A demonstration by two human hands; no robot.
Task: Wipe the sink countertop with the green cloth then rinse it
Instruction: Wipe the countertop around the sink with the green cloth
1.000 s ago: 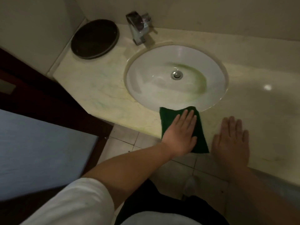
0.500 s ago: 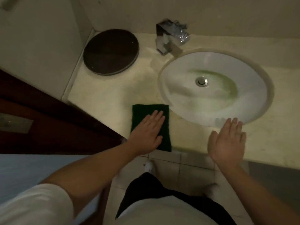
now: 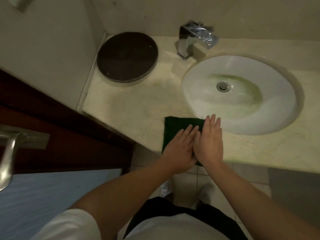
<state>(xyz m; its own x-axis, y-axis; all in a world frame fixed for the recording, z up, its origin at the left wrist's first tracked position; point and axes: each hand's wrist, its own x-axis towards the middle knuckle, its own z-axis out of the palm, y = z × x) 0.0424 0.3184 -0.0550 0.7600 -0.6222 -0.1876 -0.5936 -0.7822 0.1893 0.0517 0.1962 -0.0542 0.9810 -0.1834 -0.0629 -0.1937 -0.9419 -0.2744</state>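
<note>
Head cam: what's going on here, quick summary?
A person is wiping a bathroom countertop with a folded green cloth. Both hands lie flat on the cloth, left hand beside right hand, at the counter's front edge just left of the sink basin. The cloth's near end overhangs the edge. The basin shows a greenish tint around the drain. The faucet shows no running water, so rinsing hasn't begun. A dark round tray sits in the back corner.

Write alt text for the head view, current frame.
Both hands, left hand and right hand, press flat side by side on a green cloth at the front edge of a marble countertop, beside an oval sink; a dark round tray and chrome faucet sit behind.
</note>
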